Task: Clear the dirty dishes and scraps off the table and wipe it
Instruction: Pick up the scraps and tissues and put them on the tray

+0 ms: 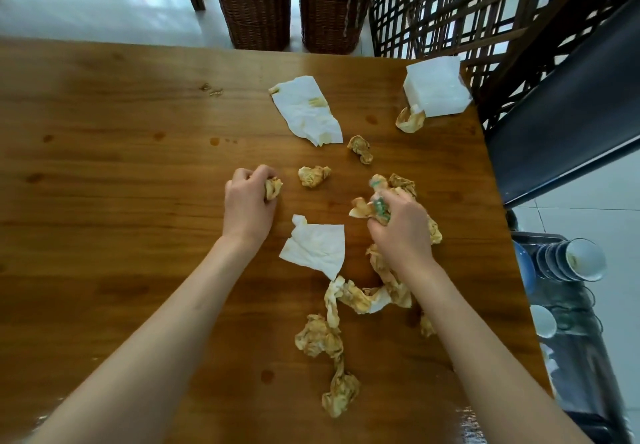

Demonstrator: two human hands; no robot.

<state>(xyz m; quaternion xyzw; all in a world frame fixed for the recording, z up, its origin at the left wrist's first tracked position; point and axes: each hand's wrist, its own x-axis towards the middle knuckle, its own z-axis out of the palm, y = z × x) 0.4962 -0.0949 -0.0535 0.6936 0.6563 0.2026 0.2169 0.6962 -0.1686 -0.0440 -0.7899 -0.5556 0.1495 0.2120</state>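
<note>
- I see the left hand (247, 201) curled round a stained napkin wad (273, 187) near the middle of the wooden bench (104, 173); the wad pokes out past the fingertips on the hand's right side.
- My right hand (398, 229) grips a bunch of crumpled stained napkins (363, 208) with something green (381, 206) bundled in it; more crumpled paper sticks out beyond the fingers and under the palm.
- Between the two hands lies a flat white napkin (317, 249), lightly stained, close to the right wrist.
- A loose crumpled wad (313, 176) sits just right of the left hand's wad, apart from it, and another wad (361, 148) lies farther toward the far right.
- A twisted string of soiled napkins (356, 300) runs from under the right forearm toward the near edge, ending in a yellowed clump (341, 395).
- Farther out lies a larger flat stained napkin (306, 111).
- At the far right corner is a stack of clean white napkins (436, 89), with a crumpled wad (410, 120) touching its near side.
- Brown spots (214, 141) mark the bench left of centre.
- Off the bench's right edge I see stacked bowls (575, 260) in a cart.
</note>
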